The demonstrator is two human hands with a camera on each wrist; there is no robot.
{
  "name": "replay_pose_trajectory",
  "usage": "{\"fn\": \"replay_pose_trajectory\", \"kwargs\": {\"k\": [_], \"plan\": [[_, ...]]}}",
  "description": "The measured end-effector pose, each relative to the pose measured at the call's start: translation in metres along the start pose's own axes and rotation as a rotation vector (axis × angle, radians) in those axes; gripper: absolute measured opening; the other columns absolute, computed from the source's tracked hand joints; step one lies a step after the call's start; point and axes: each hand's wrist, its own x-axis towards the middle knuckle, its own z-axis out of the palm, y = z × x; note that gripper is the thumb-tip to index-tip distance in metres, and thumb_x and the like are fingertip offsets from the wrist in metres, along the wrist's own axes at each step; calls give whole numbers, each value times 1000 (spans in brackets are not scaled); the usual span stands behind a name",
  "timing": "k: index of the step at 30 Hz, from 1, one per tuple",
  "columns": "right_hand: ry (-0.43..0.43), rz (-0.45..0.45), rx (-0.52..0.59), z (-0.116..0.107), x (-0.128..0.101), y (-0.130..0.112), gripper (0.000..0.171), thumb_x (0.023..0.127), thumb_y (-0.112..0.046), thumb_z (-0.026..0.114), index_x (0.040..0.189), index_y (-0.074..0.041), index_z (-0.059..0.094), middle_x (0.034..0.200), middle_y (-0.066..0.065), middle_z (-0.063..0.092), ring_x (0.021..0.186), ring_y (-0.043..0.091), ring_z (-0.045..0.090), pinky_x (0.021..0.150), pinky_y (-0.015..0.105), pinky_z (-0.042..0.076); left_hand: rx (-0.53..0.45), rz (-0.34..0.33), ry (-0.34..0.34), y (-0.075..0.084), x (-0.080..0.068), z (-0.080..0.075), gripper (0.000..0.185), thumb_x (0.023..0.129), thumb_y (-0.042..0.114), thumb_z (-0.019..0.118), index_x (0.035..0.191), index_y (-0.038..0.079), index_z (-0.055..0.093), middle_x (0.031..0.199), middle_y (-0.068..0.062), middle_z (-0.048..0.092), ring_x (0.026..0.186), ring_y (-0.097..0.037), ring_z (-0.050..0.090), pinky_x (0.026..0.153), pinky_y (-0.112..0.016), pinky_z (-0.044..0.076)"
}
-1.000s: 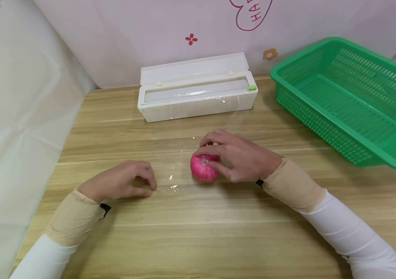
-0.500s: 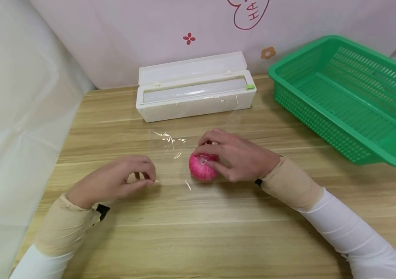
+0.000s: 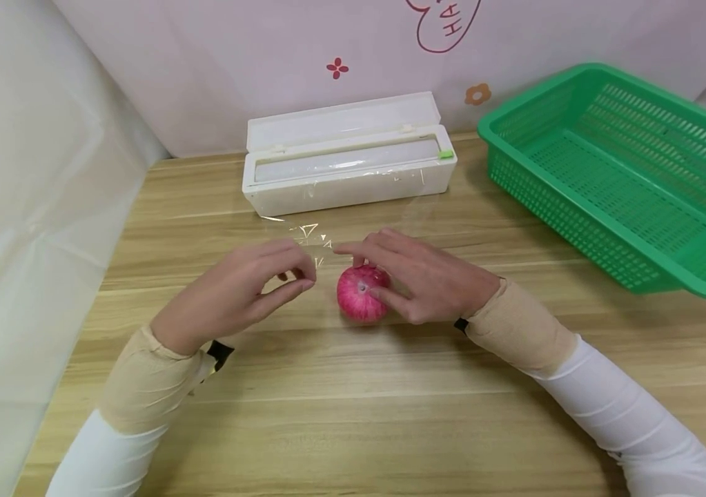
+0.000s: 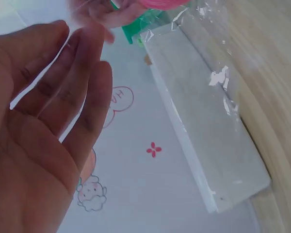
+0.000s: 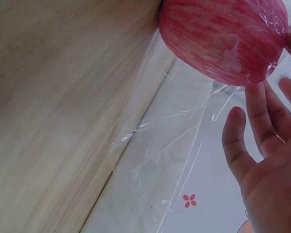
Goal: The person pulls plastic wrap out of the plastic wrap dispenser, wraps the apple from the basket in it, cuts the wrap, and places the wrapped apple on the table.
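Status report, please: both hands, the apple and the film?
Left hand pinches clear film, lifted beside the apple. Right hand holds the apple on the table. Nothing in the way.

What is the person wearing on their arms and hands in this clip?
Both hands are bare: no gloves or rings show on the left hand or the right hand. Each forearm has a white sleeve running up the arm, with a beige cuff over the wrist. A small black tab sticks out at each cuff's edge.

Red "HA" (rest cut off) in heart outline (image 3: 446, 27) on wall (image 3: 234, 62)
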Motion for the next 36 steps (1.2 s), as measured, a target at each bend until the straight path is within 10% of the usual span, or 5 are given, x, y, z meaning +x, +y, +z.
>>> {"fn": "replay_pose_trajectory", "kwargs": {"k": [9,18,36], "plan": [[28,44,53,0,-2,-1,95,98,-15,70,171,-16,9,121,-1,63,109,14,57,96,35,53,37,71,81,4,34,21,12,94,4,77,102,9,70,101,0,68,90,-11,67,82,-28,59],[33,73,163,-1,-3,3,102,99,-17,71,171,-14,-1,160,2,46,142,16,50,124,42,41,20,136,101,2,56,53,13,93,4,79,99,9,68,103,-2,67,90,-13,67,82,-24,58],[46,85,261,-2,-5,2,111,95,-12,77,171,-14,-3,155,3,50,134,13,54,121,39,44,12,135,163,-5,60,86,13,94,2,78,105,3,71,109,-9,67,99,-19,69,91,-24,59]]}}
